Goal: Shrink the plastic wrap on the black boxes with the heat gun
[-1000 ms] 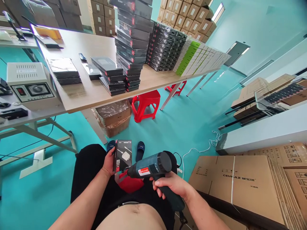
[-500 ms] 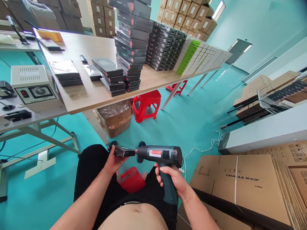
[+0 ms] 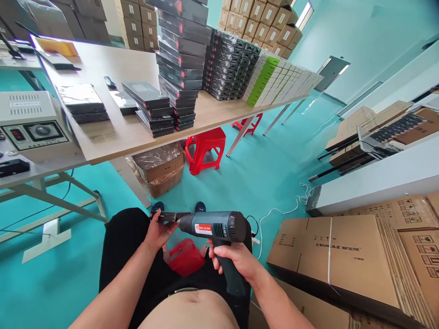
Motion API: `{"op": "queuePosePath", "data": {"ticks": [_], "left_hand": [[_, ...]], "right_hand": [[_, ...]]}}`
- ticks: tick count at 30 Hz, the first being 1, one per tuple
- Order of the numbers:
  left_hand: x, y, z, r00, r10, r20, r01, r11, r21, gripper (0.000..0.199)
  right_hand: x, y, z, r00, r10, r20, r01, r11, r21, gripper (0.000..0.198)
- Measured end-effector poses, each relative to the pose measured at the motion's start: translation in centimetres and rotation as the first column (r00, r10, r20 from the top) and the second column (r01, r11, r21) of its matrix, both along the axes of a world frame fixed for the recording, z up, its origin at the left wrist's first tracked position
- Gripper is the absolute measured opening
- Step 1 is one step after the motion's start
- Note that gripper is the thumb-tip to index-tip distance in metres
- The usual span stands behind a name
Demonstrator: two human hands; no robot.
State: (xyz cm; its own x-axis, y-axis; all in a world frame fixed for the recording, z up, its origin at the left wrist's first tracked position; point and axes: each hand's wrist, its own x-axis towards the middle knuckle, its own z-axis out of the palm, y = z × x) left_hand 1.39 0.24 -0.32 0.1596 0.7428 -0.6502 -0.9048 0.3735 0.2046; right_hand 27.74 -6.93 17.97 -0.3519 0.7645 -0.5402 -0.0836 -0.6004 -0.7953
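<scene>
My right hand [image 3: 230, 259] is wrapped round the handle of a dark heat gun [image 3: 214, 225] with a red and white label. Its nozzle points left, close against a thin black box [image 3: 168, 216]. That box lies in my left hand [image 3: 158, 233], fingers closed round its near end, held over my lap. Part of the box is hidden behind the nozzle and my fingers. On the table ahead stand a tall stack of black boxes [image 3: 183, 59] and a lower stack of similar boxes [image 3: 151, 107].
A grey control unit [image 3: 34, 123] sits on the left bench. Red stools [image 3: 207, 148] and a plastic-lined carton [image 3: 156, 171] stand by the table [image 3: 113, 148]. Cardboard cartons [image 3: 329, 256] fill the right side, and a white cable [image 3: 274, 211] trails over the floor.
The heat gun has shifted left, its nozzle now nearer my left hand and overlapping the box. The black box has turned, now showing a narrow edge. The whole view has moved slightly.
</scene>
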Motion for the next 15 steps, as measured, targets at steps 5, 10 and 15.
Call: {"op": "queuePosePath", "data": {"ticks": [5,10,15], "left_hand": [[-0.06,-0.04,0.06,0.999,0.020,0.040,-0.018,0.999,-0.027,0.027],[-0.10,-0.01,-0.16,0.999,0.018,0.035,-0.017,1.000,-0.007,0.027],[-0.10,0.04,-0.22,0.999,0.023,0.024,-0.022,1.000,-0.022,0.021]], "right_hand": [[-0.07,0.15,0.01,0.987,-0.139,0.075,0.139,0.990,0.006,0.035],[-0.11,0.06,-0.09,0.998,-0.068,0.012,0.068,0.997,0.022,0.036],[-0.60,0.28,-0.08,0.992,-0.082,0.095,0.082,0.997,0.002,0.034]]}}
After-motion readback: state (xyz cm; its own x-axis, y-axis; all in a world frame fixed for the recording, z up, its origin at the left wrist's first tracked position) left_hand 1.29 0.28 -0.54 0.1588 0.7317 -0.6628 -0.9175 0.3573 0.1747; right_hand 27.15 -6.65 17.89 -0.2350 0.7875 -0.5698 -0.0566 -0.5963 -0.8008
